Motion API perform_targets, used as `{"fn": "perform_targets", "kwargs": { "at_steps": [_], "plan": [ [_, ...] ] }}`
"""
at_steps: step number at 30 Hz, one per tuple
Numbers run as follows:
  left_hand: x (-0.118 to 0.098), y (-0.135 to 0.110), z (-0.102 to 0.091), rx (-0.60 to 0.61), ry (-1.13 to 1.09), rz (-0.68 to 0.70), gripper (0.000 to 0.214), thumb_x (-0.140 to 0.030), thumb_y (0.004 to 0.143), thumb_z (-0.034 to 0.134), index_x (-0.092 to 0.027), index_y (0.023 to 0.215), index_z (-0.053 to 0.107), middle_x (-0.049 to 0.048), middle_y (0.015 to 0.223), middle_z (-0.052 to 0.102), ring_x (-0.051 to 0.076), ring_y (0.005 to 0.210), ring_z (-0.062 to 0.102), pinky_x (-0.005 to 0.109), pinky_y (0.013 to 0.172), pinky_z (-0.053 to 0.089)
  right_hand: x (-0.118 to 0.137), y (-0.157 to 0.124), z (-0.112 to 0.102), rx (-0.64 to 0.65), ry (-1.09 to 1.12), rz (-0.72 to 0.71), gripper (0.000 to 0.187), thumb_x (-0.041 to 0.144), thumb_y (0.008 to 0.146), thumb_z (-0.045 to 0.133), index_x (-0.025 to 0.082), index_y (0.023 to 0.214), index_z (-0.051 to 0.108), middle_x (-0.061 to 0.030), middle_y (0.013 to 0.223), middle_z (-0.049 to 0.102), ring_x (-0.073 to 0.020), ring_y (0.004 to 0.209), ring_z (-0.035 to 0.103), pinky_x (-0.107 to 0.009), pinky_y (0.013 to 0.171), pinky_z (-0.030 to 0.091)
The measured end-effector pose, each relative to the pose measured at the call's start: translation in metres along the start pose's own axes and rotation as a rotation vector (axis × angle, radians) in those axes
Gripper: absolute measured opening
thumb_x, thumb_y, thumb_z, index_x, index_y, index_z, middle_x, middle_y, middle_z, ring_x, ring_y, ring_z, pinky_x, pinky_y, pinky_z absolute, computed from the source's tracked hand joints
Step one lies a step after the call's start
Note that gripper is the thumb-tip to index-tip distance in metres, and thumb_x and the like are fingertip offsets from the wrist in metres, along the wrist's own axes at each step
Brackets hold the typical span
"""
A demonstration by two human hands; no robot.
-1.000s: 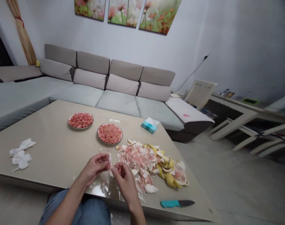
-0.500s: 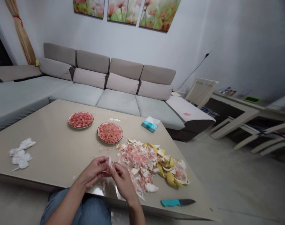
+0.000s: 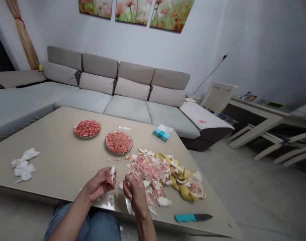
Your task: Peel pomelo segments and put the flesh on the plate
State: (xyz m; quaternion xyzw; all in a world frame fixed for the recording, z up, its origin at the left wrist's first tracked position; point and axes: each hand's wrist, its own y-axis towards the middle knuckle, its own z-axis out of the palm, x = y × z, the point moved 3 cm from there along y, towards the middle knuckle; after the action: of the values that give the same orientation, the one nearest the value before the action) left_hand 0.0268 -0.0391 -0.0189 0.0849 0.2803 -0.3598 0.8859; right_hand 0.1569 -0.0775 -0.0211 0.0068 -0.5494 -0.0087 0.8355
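My left hand (image 3: pixel 99 186) is closed on a small pomelo segment (image 3: pixel 112 174), pink at its lower side with white membrane standing up at the top. A short gap to the right, my right hand (image 3: pixel 136 191) has its fingers curled tightly together; whatever they may pinch is hidden. Right beside it spreads a heap of pink and white membrane scraps (image 3: pixel 153 170), running into thick yellow pomelo peel (image 3: pixel 184 192). Beyond my hands stand two dark-rimmed plates of pink pomelo flesh, the nearer plate (image 3: pixel 119 152) and the farther plate (image 3: pixel 87 136).
A knife (image 3: pixel 193 217) with a teal handle and dark blade lies near the table's front right edge. Crumpled white tissues (image 3: pixel 24 165) lie at left, and a blue tissue pack (image 3: pixel 162 134) toward the back. Behind the table (image 3: pixel 57 150) stands a long sofa (image 3: pixel 127 107).
My hands have drawn apart: the right has moved off to the right with fingers curled, while the left keeps the pomelo segment and has shifted slightly left.
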Motion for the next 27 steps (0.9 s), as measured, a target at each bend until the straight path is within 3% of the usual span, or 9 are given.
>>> {"fn": "perform_targets", "kwargs": {
  "at_steps": [3, 6, 11, 15, 20, 23, 27],
  "plan": [
    [-0.002, 0.0, 0.0, -0.009, 0.0, -0.002, 0.017, -0.025, 0.075, 0.072, -0.013, 0.08, 0.061, -0.0031, 0.063, 0.048, 0.007, 0.057, 0.049, 0.024, 0.064, 0.052, 0.008, 0.001, -0.007, -0.028, -0.188, -0.015, 0.04, 0.051, 0.086, 0.052, 0.02, 0.063, 0.042, 0.0084, 0.046, 0.04, -0.0067, 0.041, 0.03, -0.02, 0.045, 0.025],
    [-0.003, 0.001, -0.004, -0.082, 0.006, 0.035, 0.023, -0.023, 0.077, 0.071, -0.016, 0.095, 0.061, -0.0027, 0.066, 0.05, 0.008, 0.061, 0.052, 0.021, 0.062, 0.05, 0.016, 0.004, -0.016, -0.085, -0.433, -0.079, 0.036, 0.05, 0.087, 0.051, 0.019, 0.067, 0.052, 0.003, 0.058, 0.053, -0.0111, 0.052, 0.045, -0.022, 0.053, 0.035],
    [-0.005, 0.003, -0.008, -0.201, 0.065, 0.095, 0.037, -0.022, 0.079, 0.068, -0.018, 0.114, 0.054, -0.0014, 0.071, 0.056, 0.008, 0.062, 0.057, 0.016, 0.053, 0.047, 0.016, 0.01, -0.035, -0.17, -0.829, -0.245, 0.025, 0.039, 0.087, 0.052, 0.021, 0.079, 0.067, -0.004, 0.076, 0.065, -0.0187, 0.071, 0.056, -0.028, 0.066, 0.04],
    [-0.005, 0.005, -0.012, -0.279, 0.103, 0.081, 0.034, -0.019, 0.077, 0.071, -0.018, 0.105, 0.053, 0.0009, 0.082, 0.062, 0.008, 0.063, 0.063, 0.019, 0.059, 0.054, 0.008, 0.012, -0.052, -0.287, -1.052, -0.297, 0.025, 0.04, 0.083, 0.058, 0.022, 0.07, 0.07, -0.0057, 0.072, 0.068, -0.0212, 0.069, 0.058, -0.03, 0.067, 0.039],
    [-0.002, 0.008, -0.016, -0.307, 0.077, 0.067, 0.027, -0.014, 0.074, 0.073, -0.015, 0.091, 0.052, 0.0045, 0.091, 0.066, 0.01, 0.07, 0.067, 0.021, 0.07, 0.056, 0.007, 0.013, -0.056, -0.456, -1.448, -0.329, 0.041, 0.046, 0.086, 0.052, 0.021, 0.054, 0.056, -0.0035, 0.056, 0.057, -0.0168, 0.056, 0.048, -0.028, 0.057, 0.03],
    [-0.001, 0.007, -0.016, -0.305, 0.099, 0.062, 0.025, -0.016, 0.074, 0.073, -0.015, 0.087, 0.053, 0.0043, 0.09, 0.066, 0.012, 0.074, 0.068, 0.023, 0.073, 0.056, 0.008, 0.013, -0.054, -0.466, -1.55, -0.376, 0.044, 0.04, 0.093, 0.042, 0.021, 0.055, 0.053, -0.0047, 0.058, 0.056, -0.0167, 0.057, 0.047, -0.028, 0.058, 0.029],
    [0.0, 0.007, -0.018, -0.331, 0.128, 0.047, 0.025, -0.02, 0.073, 0.074, -0.016, 0.086, 0.054, 0.0032, 0.086, 0.066, 0.011, 0.068, 0.067, 0.019, 0.06, 0.055, 0.008, 0.012, -0.054, -0.438, -1.588, -0.422, 0.038, 0.032, 0.094, 0.04, 0.02, 0.063, 0.058, -0.0067, 0.065, 0.06, -0.0187, 0.065, 0.052, -0.028, 0.063, 0.031]
  ]
}}
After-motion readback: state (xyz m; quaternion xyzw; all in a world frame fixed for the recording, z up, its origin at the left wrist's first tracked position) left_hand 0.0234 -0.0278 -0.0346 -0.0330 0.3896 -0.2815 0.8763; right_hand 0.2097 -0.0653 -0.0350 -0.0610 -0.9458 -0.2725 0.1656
